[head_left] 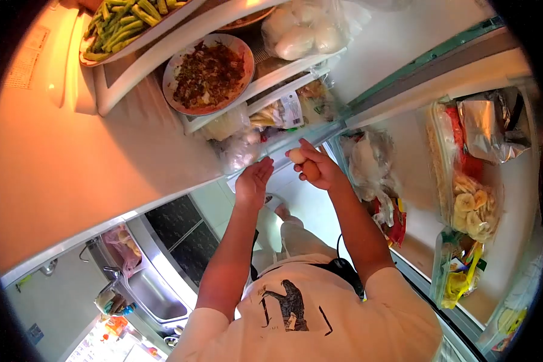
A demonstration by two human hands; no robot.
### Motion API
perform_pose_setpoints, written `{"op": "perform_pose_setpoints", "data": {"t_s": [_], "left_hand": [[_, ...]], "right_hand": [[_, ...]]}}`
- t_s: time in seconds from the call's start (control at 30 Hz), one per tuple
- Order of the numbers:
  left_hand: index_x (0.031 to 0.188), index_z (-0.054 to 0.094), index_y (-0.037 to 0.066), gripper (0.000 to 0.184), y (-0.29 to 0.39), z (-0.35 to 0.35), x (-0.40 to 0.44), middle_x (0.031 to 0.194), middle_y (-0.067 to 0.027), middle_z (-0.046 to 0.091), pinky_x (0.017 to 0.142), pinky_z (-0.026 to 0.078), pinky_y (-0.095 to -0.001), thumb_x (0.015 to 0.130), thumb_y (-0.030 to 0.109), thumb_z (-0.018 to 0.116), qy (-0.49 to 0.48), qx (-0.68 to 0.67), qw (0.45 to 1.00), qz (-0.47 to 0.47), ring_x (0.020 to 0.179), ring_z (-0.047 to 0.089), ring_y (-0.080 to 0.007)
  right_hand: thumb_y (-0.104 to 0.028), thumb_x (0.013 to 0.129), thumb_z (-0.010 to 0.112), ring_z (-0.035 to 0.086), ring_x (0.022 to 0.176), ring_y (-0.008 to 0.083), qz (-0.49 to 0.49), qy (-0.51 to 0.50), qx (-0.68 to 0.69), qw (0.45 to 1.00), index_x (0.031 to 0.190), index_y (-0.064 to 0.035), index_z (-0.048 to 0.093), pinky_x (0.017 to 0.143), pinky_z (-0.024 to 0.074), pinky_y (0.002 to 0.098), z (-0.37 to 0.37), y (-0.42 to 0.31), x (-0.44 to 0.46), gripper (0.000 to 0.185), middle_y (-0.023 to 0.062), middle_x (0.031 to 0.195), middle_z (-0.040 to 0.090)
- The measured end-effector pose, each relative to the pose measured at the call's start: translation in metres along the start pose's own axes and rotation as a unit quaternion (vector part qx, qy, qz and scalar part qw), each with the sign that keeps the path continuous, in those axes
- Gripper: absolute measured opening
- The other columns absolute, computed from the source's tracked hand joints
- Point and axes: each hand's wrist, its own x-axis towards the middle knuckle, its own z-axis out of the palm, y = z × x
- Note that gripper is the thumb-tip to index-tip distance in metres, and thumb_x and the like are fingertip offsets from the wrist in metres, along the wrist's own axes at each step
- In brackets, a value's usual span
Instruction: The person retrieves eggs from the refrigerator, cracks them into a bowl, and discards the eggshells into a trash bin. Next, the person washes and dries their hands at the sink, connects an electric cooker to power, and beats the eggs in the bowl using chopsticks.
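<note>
In front of the open fridge, my right hand [327, 171] is closed around two eggs, a pale egg [297, 156] and a browner egg [310, 171]. To its left, my left hand [254, 183] holds nothing; its fingers are stretched out and the palm is turned toward the eggs. A small gap separates the two hands. Just beyond them is the fridge's lower drawer [274, 145] with bagged food in it.
A bowl of cooked food [208, 72] sits on a shelf, below a dish of green vegetables [127, 24]. Bagged round white items [304, 30] lie beside them. The open door [410, 157] at right carries bags, including sliced dried fruit [473, 208]. A sink [157, 292] is at lower left.
</note>
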Motion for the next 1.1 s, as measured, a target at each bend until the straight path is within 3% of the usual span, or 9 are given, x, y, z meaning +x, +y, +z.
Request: {"op": "perform_pose_setpoints", "data": {"t_s": [0.27, 0.33, 0.37, 0.5, 0.63, 0.73, 0.87, 0.93, 1.1], "left_hand": [[0.130, 0.032, -0.007, 0.047, 0.044, 0.020, 0.041, 0.140, -0.0201, 0.040, 0.104, 0.041, -0.0454, 0.087, 0.003, 0.048, -0.069, 0.039, 0.996, 0.045, 0.123, 0.047, -0.0349], [0.123, 0.037, -0.007, 0.041, 0.052, 0.027, 0.047, 0.137, -0.0202, 0.042, 0.104, 0.040, -0.0472, 0.085, 0.002, 0.049, -0.077, 0.080, 0.991, 0.074, 0.123, 0.047, -0.0354], [0.121, 0.039, -0.006, 0.040, 0.055, 0.032, 0.051, 0.132, -0.0187, 0.046, 0.102, 0.042, -0.0474, 0.083, 0.001, 0.050, -0.037, 0.102, 0.991, 0.076, 0.120, 0.050, -0.0351], [0.127, 0.037, -0.006, 0.047, 0.063, 0.025, 0.072, 0.116, -0.0146, 0.053, 0.096, 0.047, -0.0453, 0.083, 0.001, 0.051, -0.037, 0.108, 0.992, 0.047, 0.113, 0.057, -0.0330], [0.125, 0.042, -0.003, 0.042, 0.051, 0.023, 0.065, 0.114, -0.0142, 0.057, 0.094, 0.047, -0.0429, 0.087, 0.010, 0.052, -0.026, 0.160, 0.985, 0.054, 0.109, 0.059, -0.0317], [0.126, 0.047, 0.004, 0.044, 0.037, 0.009, 0.046, 0.118, -0.0135, 0.060, 0.088, 0.049, -0.0380, 0.091, 0.031, 0.052, -0.013, 0.261, 0.965, -0.015, 0.100, 0.062, -0.0264], [0.110, 0.059, 0.005, 0.034, 0.004, -0.036, 0.007, 0.099, -0.0081, 0.066, 0.073, 0.050, -0.0318, 0.090, 0.032, 0.054, -0.039, 0.335, 0.939, -0.068, 0.081, 0.062, -0.0170], [0.102, 0.061, 0.005, 0.030, -0.017, -0.069, -0.019, 0.091, -0.0055, 0.066, 0.070, 0.050, -0.0301, 0.090, 0.031, 0.054, -0.035, 0.332, 0.940, -0.075, 0.077, 0.061, -0.0147], [0.097, 0.062, 0.004, 0.024, -0.046, -0.141, -0.082, 0.086, -0.0052, 0.064, 0.062, 0.048, -0.0279, 0.091, 0.026, 0.054, 0.014, 0.377, 0.919, -0.116, 0.070, 0.060, -0.0138]], "right_hand": [[-0.031, 0.091, 0.059, 0.056, 0.078, 0.0155, -0.015, -0.045, -0.023, 0.999, 0.126, -0.0261, 0.034, 0.057, 0.0438, 0.0296, 0.021, -0.035, 0.070, 0.042, 0.0065, 0.116, 0.060], [-0.030, 0.090, 0.061, 0.055, 0.078, 0.0162, -0.016, -0.030, -0.036, 0.999, 0.126, -0.0250, 0.034, 0.056, 0.0436, 0.0288, 0.028, -0.041, 0.083, 0.046, 0.0066, 0.114, 0.060], [-0.029, 0.089, 0.061, 0.055, 0.078, 0.0163, -0.021, -0.034, -0.041, 0.998, 0.127, -0.0251, 0.033, 0.056, 0.0432, 0.0287, 0.032, -0.044, 0.090, 0.047, 0.0066, 0.113, 0.061], [-0.026, 0.090, 0.058, 0.055, 0.077, 0.0165, -0.020, -0.057, -0.036, 0.998, 0.133, -0.0246, 0.030, 0.056, 0.0430, 0.0281, 0.034, -0.050, 0.104, 0.051, 0.0071, 0.110, 0.061], [-0.025, 0.091, 0.057, 0.055, 0.075, 0.0162, -0.021, -0.031, -0.061, 0.997, 0.136, -0.0222, 0.032, 0.057, 0.0439, 0.0276, 0.030, -0.048, 0.098, 0.052, 0.0065, 0.111, 0.060], [-0.026, 0.090, 0.058, 0.055, 0.076, 0.0158, -0.004, -0.023, -0.088, 0.996, 0.132, -0.0205, 0.041, 0.059, 0.0447, 0.0282, 0.015, -0.039, 0.088, 0.046, 0.0050, 0.111, 0.060], [-0.029, 0.088, 0.060, 0.057, 0.084, 0.0170, 0.047, 0.008, -0.169, 0.985, 0.122, -0.0177, 0.053, 0.063, 0.0467, 0.0312, -0.016, 0.003, 0.036, 0.036, 0.0020, 0.111, 0.059], [-0.031, 0.088, 0.060, 0.058, 0.091, 0.0189, 0.062, 0.031, -0.187, 0.980, 0.122, -0.0177, 0.053, 0.065, 0.0477, 0.0334, -0.034, 0.025, 0.000, 0.038, 0.0008, 0.111, 0.058], [-0.033, 0.091, 0.056, 0.059, 0.092, 0.0205, 0.060, 0.073, -0.158, 0.983, 0.122, -0.0152, 0.053, 0.066, 0.0494, 0.0328, -0.055, 0.067, -0.087, 0.036, 0.0029, 0.111, 0.056]]}}
